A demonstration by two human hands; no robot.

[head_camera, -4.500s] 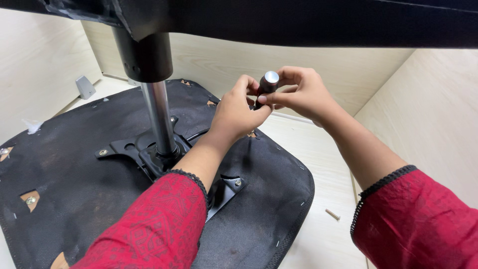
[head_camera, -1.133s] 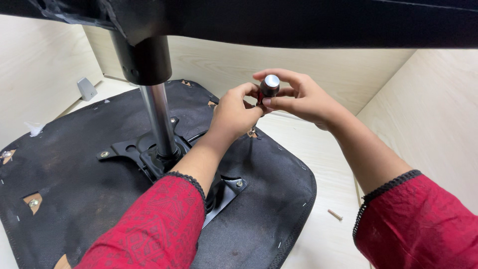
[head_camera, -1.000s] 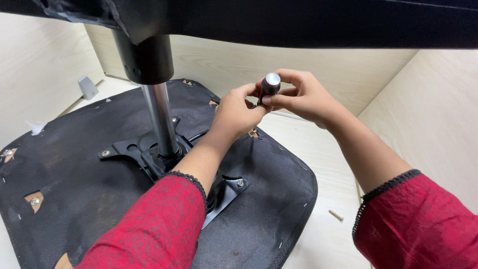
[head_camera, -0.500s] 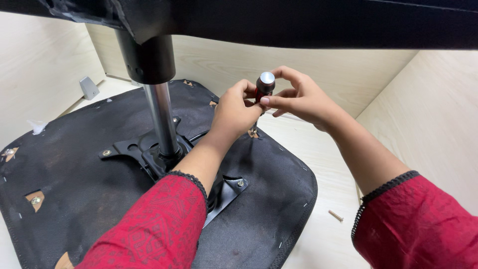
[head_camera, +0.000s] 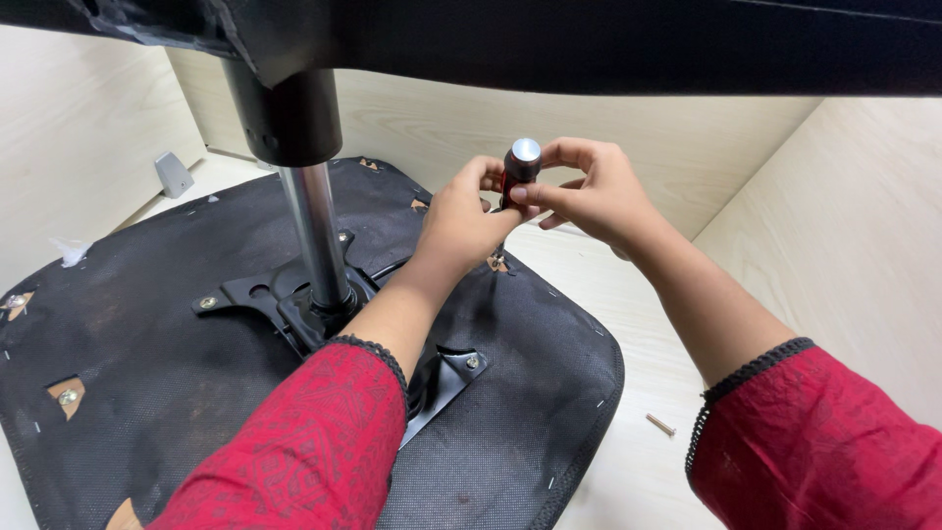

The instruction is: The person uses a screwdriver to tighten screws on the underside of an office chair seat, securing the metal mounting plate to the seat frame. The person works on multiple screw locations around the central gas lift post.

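Note:
An upturned chair seat (head_camera: 147, 373) covered in black fabric lies on a pale wooden floor, with a black metal mounting plate (head_camera: 257, 292) and a chrome gas-lift column (head_camera: 314, 236) rising from it. Both hands hold an upright screwdriver with a red-and-black handle and silver cap (head_camera: 520, 165) over the seat's far right corner. My left hand (head_camera: 461, 216) wraps the lower handle. My right hand (head_camera: 589, 191) pinches the upper handle with fingertips. The driver's tip is hidden behind my left hand, near a small brown fabric cut-out (head_camera: 497, 263).
A loose screw (head_camera: 659, 424) lies on the floor right of the seat. A grey bracket (head_camera: 174, 174) leans at the back left wall. Pale wooden walls enclose the area. The dark chair base (head_camera: 589, 44) overhangs the top of the view. Screws (head_camera: 67, 397) sit in seat cut-outs at left.
The screwdriver handle has been turned and shifted slightly between the fingers, staying over the same corner. Hands and arms remain nearly in place.

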